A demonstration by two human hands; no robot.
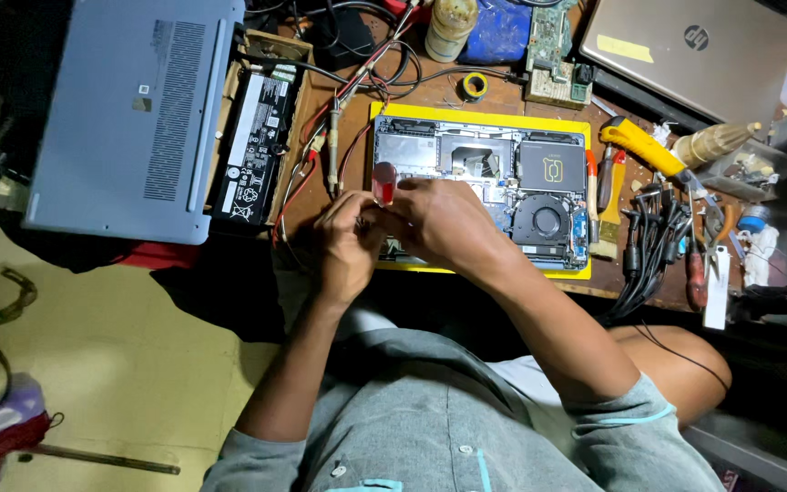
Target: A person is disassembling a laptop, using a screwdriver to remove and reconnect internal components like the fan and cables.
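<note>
While both hands crowd together over the wooden worktop (321,118), a ribbed grey laptop cover (129,114) lies well left of them. Just beyond the knuckles, an opened laptop (503,173) sits on a yellow mat (480,116). The right hand (444,219) has its grip closed round a red-handled screwdriver (383,182); the left hand (346,246) curls against it, its hold unclear.
</note>
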